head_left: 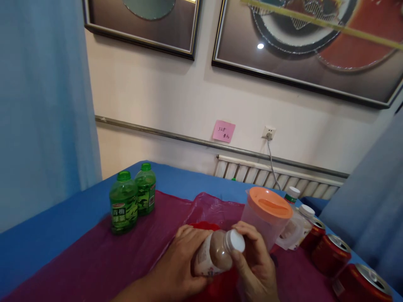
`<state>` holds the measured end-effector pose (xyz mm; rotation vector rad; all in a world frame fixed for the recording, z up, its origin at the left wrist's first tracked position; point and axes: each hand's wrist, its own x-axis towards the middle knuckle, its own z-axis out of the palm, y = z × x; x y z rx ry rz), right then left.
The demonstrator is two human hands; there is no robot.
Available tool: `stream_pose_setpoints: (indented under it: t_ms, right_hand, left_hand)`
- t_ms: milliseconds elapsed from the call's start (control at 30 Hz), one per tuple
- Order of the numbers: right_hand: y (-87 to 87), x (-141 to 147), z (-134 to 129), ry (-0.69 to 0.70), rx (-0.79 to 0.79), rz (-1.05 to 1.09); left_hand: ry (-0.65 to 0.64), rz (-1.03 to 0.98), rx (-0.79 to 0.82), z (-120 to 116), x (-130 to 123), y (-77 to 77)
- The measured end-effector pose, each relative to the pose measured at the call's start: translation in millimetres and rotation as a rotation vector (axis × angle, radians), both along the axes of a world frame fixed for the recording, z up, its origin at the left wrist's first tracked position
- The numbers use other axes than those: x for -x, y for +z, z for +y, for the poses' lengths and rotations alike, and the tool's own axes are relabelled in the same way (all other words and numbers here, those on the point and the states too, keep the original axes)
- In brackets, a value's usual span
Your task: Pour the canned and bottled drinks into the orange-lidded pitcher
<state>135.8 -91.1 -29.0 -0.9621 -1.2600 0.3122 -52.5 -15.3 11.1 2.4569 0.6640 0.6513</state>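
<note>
Above the cloth [94, 260] on the desk [34, 235], the bottle [220, 251] is being held aslant in the closed grip of the left hand [181, 262], seemingly for steadiness, its cap [236, 240] left exposed and being pinched between thumb and fingers of the right hand [257, 262].

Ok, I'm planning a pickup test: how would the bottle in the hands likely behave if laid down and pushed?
The bottle would probably roll, given its round body. Its glossy highlights suggest it may be slippery. It seems stiff, showing no dent where visible.
</note>
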Motion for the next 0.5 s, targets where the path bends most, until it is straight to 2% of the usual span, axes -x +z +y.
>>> stream_pose_setpoints:
  t_ms: [167,367,500]
  right_hand:
    - [0.9,6,-1,0.079,-0.028,0.058]
    - [0.1,4,-3,-0.071,0.001,-0.030]
    - [-5.5,2,-1,-0.012,-0.034,0.089]
  left_hand:
    - [0.005,-0.013,-0.010,1,0,-0.2]
    - [0.016,-0.021,-0.036,4,1,-8.1]
    - [0.012,-0.030,-0.069,4,2,-10.4]
